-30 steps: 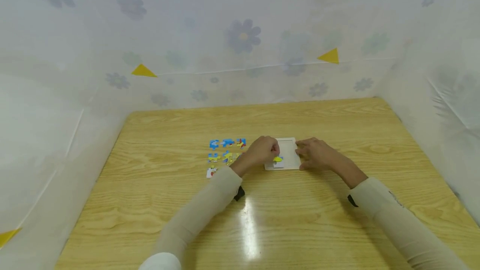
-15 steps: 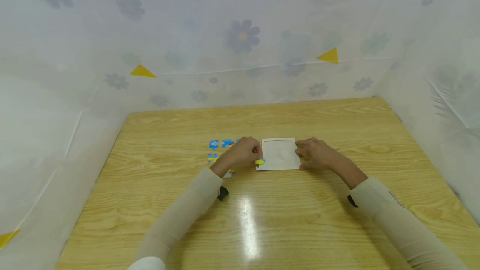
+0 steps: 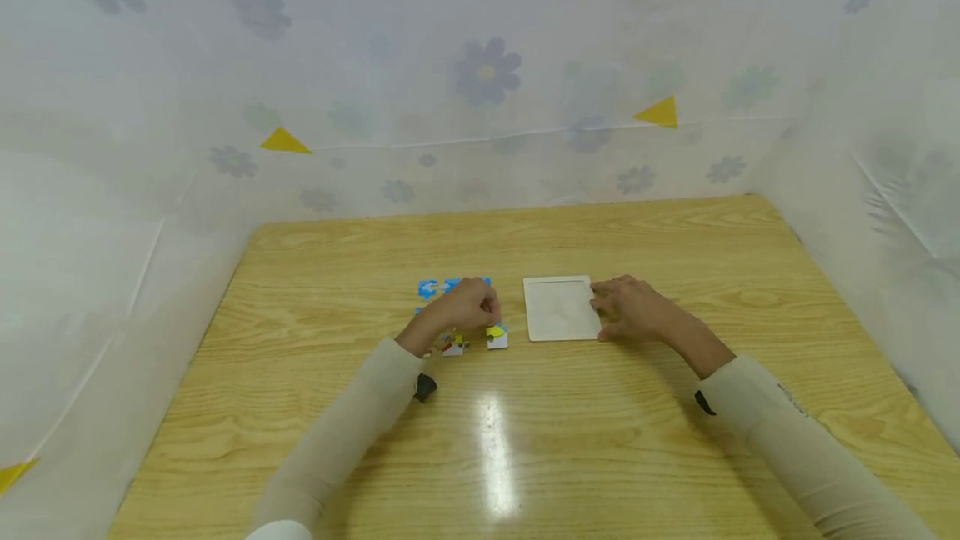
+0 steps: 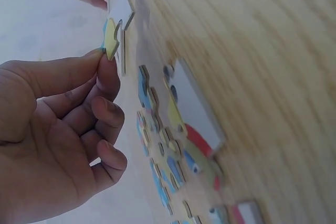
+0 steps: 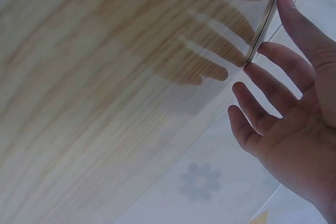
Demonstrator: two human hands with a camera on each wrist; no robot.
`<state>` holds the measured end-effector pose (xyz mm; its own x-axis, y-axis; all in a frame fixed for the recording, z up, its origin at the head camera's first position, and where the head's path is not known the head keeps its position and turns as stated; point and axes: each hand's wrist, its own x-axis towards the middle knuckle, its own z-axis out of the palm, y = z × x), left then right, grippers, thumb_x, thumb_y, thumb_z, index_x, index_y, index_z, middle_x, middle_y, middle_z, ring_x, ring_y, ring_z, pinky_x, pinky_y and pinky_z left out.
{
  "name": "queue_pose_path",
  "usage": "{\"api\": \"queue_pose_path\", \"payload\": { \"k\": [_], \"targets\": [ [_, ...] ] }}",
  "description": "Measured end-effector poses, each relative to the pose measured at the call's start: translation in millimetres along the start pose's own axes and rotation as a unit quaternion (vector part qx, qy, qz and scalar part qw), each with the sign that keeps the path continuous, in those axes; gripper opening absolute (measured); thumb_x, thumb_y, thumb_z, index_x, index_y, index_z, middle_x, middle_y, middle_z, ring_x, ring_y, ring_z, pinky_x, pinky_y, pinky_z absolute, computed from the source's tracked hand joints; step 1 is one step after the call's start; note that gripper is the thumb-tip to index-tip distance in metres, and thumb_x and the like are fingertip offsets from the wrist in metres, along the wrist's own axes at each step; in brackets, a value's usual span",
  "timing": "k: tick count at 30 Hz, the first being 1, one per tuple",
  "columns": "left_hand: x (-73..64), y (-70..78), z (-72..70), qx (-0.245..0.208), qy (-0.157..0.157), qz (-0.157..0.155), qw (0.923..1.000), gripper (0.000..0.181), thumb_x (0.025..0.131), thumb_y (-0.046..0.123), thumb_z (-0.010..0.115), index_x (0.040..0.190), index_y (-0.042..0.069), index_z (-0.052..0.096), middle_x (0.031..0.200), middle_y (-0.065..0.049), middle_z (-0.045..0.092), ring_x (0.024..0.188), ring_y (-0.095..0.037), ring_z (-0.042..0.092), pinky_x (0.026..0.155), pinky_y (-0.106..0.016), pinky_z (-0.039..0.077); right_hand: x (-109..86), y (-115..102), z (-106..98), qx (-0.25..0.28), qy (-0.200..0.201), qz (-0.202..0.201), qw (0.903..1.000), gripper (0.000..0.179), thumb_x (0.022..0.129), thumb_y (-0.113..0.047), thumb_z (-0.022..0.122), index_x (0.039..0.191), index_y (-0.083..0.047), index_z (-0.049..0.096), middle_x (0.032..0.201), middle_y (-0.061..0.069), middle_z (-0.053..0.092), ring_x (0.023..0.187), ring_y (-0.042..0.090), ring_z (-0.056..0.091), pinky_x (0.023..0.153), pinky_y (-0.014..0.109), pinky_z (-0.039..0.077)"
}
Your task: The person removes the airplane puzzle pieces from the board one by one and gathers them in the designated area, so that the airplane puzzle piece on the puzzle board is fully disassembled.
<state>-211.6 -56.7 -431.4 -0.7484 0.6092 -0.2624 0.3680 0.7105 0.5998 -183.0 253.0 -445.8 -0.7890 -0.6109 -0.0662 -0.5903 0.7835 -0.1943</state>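
Observation:
Between thumb and index finger, my left hand (image 3: 467,307) pinches a jigsaw piece (image 3: 497,341) with yellow, blue and white on it. The left wrist view shows this piece (image 4: 121,11) held up off the table, the other fingers loosely bent. Several loose puzzle pieces (image 3: 427,289) lie under and around the left hand, partly hidden by it. A pale square puzzle tray (image 3: 562,308) lies flat to the right, with no pieces in it. At its right edge rests my right hand (image 3: 636,307), the thumb and fingertips touching the tray's side (image 5: 264,22), fingers spread.
The wood-grain table (image 3: 600,440) extends on all sides of the tray and pieces. A pale flowered curtain (image 3: 420,65) hangs behind and beside the table, with yellow triangles (image 3: 285,142) on it.
My left hand has moved left, carrying the jigsaw piece from over the tray's lower left corner to beside the loose pieces. The right hand and the tray have stayed put.

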Motion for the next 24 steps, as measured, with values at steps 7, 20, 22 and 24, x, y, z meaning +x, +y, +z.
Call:
{"api": "queue_pose_path", "payload": {
  "k": [7,20,22,24],
  "targets": [
    [-7.9,-4.1,-1.5,0.019,0.011,0.007,0.9997,0.01,0.088,0.005,0.061,0.082,0.008,0.069,0.083,-0.001,0.068,0.077,-0.012,0.061,0.104,-0.04,0.042,-0.8,-3,-3,0.003,-0.002,0.008,1.0,0.057,0.076,-0.029,0.078,0.12,0.003,0.063,0.136,0.025,0.051,0.122,0.045,0.047,0.098,0.057,0.039],
    [-14.4,-6.3,5.1,0.075,0.051,-0.003,0.9959,0.011,0.085,0.005,0.066,0.076,0.007,0.072,0.077,-0.002,0.069,0.071,-0.014,0.062,0.075,-0.031,0.054,1.0,-4,-4,0.012,-0.004,0.008,0.9999,0.055,0.076,-0.028,0.077,0.119,0.002,0.064,0.136,0.024,0.05,0.122,0.046,0.046,0.097,0.059,0.039],
    [-14.0,-6.9,6.8,0.084,0.058,0.005,0.9948,0.012,0.084,0.003,0.066,0.075,0.007,0.072,0.076,-0.002,0.07,0.071,-0.014,0.063,0.075,-0.032,0.054,0.5,-4,-4,0.013,-0.005,0.01,0.9999,0.055,0.076,-0.028,0.077,0.12,0.002,0.063,0.136,0.024,0.05,0.122,0.046,0.046,0.098,0.059,0.039],
    [-13.7,-7.3,7.8,0.083,0.061,0.01,0.9947,0.012,0.084,0.002,0.066,0.075,0.007,0.072,0.075,-0.002,0.07,0.071,-0.014,0.063,0.075,-0.031,0.054,-0.1,-4,-4,0.012,-0.006,0.011,0.9999,0.055,0.076,-0.029,0.077,0.12,0.002,0.063,0.137,0.024,0.05,0.122,0.046,0.046,0.098,0.058,0.039]
  ]
}}
